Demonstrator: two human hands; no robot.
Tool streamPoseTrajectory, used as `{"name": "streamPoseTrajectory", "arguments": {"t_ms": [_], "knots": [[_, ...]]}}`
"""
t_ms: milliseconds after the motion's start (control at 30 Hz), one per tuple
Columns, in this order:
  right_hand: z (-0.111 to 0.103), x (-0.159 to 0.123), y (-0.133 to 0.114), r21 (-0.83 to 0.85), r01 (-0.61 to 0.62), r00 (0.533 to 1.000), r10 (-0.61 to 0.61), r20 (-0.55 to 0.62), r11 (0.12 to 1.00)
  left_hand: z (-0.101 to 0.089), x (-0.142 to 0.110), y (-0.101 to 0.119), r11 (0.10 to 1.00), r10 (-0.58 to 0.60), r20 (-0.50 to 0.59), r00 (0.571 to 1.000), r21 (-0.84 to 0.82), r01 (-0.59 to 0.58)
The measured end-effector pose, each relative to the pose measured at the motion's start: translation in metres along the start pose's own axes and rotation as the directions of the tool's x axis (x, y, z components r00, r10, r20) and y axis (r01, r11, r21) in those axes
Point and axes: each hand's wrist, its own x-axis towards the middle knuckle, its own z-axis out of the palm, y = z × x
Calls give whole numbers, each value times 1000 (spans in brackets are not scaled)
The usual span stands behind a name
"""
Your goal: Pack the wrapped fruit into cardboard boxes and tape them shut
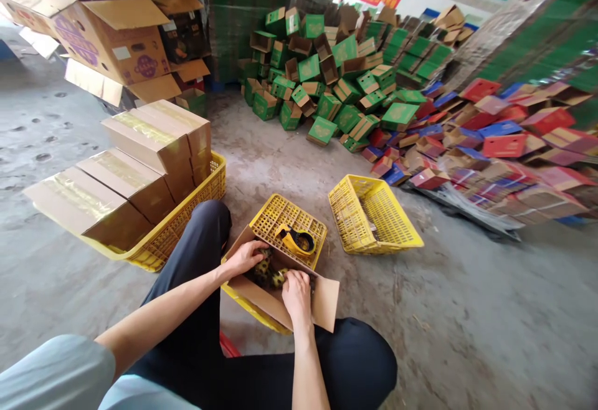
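An open cardboard box [327, 301] rests tilted between my knees on an upturned yellow crate [268, 214]. Inside it lie several yellow pieces with dark spots [279, 278], whose kind I cannot make out. My left hand [245, 257] reaches over the box's left end, fingers bent and closed at the contents; what they grip is hidden. Over the near right side, my right hand [298, 295] has its fingers curled down on one of the spotted pieces. A yellow-and-black tape dispenser [298, 240] lies on the crate just beyond the box.
To the left, a yellow crate [187, 207] carries several taped cardboard boxes [135, 167]. Another yellow crate [374, 217] stands on the floor at right. Farther off are heaps of green cartons [322, 129] and red and blue cartons [504, 145]. Large cartons [112, 42] are stacked at back left.
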Motion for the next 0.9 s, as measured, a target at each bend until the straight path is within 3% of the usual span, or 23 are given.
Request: {"name": "streamPoseTrajectory", "arguments": {"t_ms": [100, 167, 233, 300, 400, 500, 567, 667, 800, 900], "knots": [[4, 4, -3, 43, 28, 999, -28, 17, 999, 1, -1, 5, 987, 76, -38, 996, 144, -70], [6, 7, -5, 121, 24, 1000, -25, 6, 992, 1, -2, 13, 987, 95, -26, 995, 133, -91], [6, 7, -8, 273, -31, 999, 32, 2, 962, 0, -4, 22, 997, 75, 18, 997, 0, -75], [2, 6, -13, 461, -142, 990, 132, 54, 876, -1, -6, 30, 974, 28, 97, 995, -225, -5], [-8, 3, -22, 650, -285, 958, 195, 208, 705, 0, -9, 35, 828, -45, 226, 973, -537, 162], [-19, -2, -31, 715, -340, 935, 138, 327, 611, 4, -11, 33, 695, -79, 311, 947, -664, 277], [-25, -4, -34, 711, -353, 929, 137, 345, 608, 8, -12, 32, 670, -94, 344, 934, -672, 315], [-29, -5, -36, 676, -338, 938, 177, 298, 655, 11, -13, 33, 728, -95, 333, 938, -619, 294], [-32, -4, -39, 602, -312, 948, 204, 243, 735, 9, -16, 38, 905, -31, 299, 954, -398, 154], [-32, -3, -43, 565, -253, 965, 161, 208, 786, 8, -16, 38, 965, 21, 304, 953, -257, 60]]}}
